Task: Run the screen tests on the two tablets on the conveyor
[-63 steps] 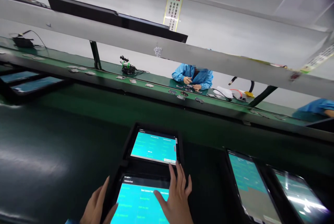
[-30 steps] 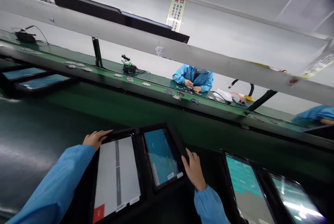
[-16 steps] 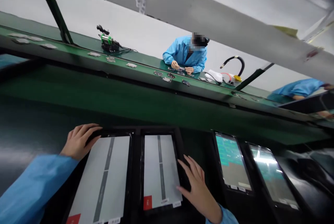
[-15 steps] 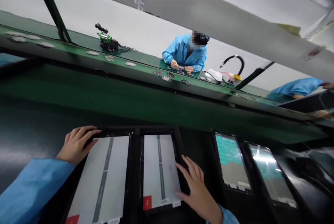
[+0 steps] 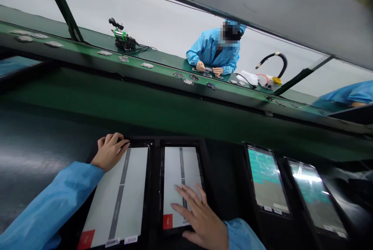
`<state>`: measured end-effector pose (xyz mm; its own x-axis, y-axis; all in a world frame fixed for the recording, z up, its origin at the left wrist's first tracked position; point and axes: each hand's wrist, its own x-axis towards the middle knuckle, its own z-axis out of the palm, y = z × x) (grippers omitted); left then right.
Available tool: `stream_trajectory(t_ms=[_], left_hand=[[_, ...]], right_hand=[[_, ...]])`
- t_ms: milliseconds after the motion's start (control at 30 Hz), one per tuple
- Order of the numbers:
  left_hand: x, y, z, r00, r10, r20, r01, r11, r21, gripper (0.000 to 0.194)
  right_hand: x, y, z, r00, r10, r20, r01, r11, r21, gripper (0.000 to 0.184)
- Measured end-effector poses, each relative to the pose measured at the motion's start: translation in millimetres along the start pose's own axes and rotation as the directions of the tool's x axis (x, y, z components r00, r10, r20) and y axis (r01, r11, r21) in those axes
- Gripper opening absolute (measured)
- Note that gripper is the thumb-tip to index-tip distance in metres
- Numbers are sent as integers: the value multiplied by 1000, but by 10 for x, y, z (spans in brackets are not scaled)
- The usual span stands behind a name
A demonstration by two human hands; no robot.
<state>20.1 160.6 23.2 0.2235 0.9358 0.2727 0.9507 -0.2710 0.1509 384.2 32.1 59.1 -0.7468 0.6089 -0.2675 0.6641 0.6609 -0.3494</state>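
My left hand [image 5: 110, 152] lies curled on the upper left corner of a tablet in a black holder [image 5: 116, 199], with no grip visible. That tablet's pale grey screen has a dark vertical stripe and a red square at its lower corner. My right hand [image 5: 201, 219] is spread over the lower part of a second tablet [image 5: 175, 168], and its fingertips touch the screen. This tablet stands just right of the first and shows the same pale pattern. Neither hand holds anything.
Two more tablets [image 5: 267, 180] [image 5: 316, 199] with teal screens lie to the right on the dark green bench. Beyond a raised green conveyor [image 5: 145, 83] carrying several small dark parts, a co-worker in a blue smock [image 5: 211, 49] handles a part.
Both tablet screens have gone from teal to pale grey. My left hand has moved to the upper corner of the left tablet, and my right hand has moved down onto the second screen.
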Motion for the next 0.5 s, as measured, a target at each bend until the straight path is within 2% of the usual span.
stream_trajectory(t_ms=[100,200,400,500], left_hand=[[8,51,-35,1000,11,11,-10,1000,-19,40],[12,84,-57,1000,11,19,-11,999,-35,37],[40,90,-60,999,-1,46,4,997,-80,31],[60,82,-58,998,-11,60,17,995,-99,29]], right_hand=[[151,-61,85,992,-117,-37,117,993,15,48],[251,-127,166,987,-142,-77,141,990,-18,33],[248,-141,398,950,-191,-246,145,970,-192,28],[234,-132,460,921,-217,-324,153,965,-212,32]])
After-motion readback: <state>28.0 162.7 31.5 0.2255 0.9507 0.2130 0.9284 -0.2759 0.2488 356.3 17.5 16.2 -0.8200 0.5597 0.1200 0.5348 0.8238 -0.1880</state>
